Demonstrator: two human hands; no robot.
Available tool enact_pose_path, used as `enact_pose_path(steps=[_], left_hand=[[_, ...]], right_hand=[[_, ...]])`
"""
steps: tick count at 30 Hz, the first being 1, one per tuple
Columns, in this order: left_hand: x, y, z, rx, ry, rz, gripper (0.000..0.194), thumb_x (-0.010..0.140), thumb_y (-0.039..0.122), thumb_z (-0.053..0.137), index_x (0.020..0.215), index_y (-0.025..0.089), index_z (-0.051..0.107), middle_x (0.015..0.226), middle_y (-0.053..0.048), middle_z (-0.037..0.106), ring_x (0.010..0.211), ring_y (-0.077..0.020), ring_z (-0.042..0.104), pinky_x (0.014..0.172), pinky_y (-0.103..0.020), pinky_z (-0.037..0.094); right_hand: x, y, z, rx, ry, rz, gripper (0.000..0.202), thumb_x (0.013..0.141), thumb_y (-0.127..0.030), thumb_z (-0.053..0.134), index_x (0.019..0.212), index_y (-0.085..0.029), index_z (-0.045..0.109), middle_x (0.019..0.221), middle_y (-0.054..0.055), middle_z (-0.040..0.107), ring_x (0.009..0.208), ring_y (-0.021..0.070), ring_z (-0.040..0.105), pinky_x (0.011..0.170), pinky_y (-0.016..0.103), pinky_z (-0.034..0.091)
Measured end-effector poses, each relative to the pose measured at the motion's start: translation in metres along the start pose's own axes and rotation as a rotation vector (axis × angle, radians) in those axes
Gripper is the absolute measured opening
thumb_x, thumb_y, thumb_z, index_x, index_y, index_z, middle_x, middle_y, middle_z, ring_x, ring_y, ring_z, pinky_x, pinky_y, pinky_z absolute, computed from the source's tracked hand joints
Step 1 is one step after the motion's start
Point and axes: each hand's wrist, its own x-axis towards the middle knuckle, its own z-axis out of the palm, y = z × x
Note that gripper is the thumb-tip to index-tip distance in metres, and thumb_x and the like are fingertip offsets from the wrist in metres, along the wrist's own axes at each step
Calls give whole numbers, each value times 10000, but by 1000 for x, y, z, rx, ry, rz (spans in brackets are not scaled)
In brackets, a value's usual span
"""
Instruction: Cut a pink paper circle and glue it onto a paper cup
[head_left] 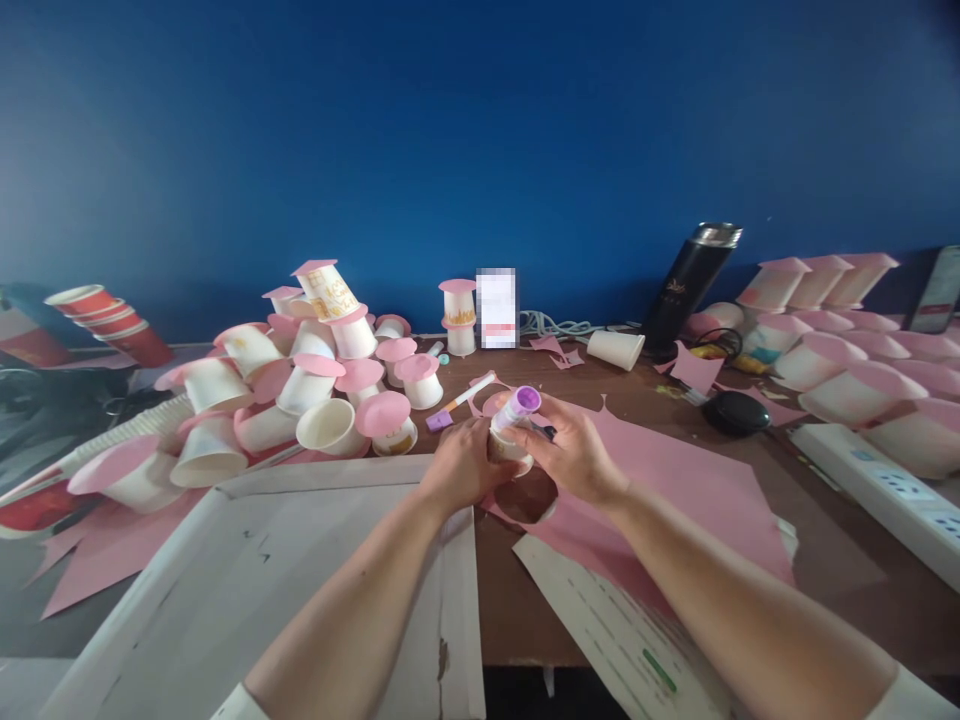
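My left hand wraps round the left side of a white paper cup at the middle of the table. A purple glue stick is in my right hand, its fingers closed round it over the top of the cup. My right fingertips hide part of the cup. Below the cup, pink paper with a round cut-out spreads to the right. A purple cap and a white pen lie just left of the hands.
Many paper cups with pink discs crowd the left, and more stand at the right. A black bottle, a phone, a tipped cup and a power strip are around. A white board lies front left.
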Motion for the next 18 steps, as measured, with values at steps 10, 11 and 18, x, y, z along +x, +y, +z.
enact_pose_path(steps=[10,11,18], left_hand=[[0,-4,3,34,9,-8,463,691,459,695,1054,189,591,1038,-85,668,972,-263,615,828,-362,452],[0,-4,3,35,13,-6,466,691,451,697,1062,190,590,1038,-84,669,976,-263,614,836,-363,450],[-1,-5,4,33,27,1,484,686,451,701,1075,187,584,1048,-89,664,978,-264,612,834,-367,452]], right_hand=[[2,2,-3,-116,156,-29,202,845,-297,610,1040,-244,621,992,23,677,907,199,615,814,318,463],[2,1,-2,-94,142,-23,194,847,-295,608,1035,-248,621,989,16,682,898,193,623,801,308,466],[2,0,-2,-125,150,-13,205,841,-312,616,1031,-238,624,979,22,677,901,195,616,825,320,460]])
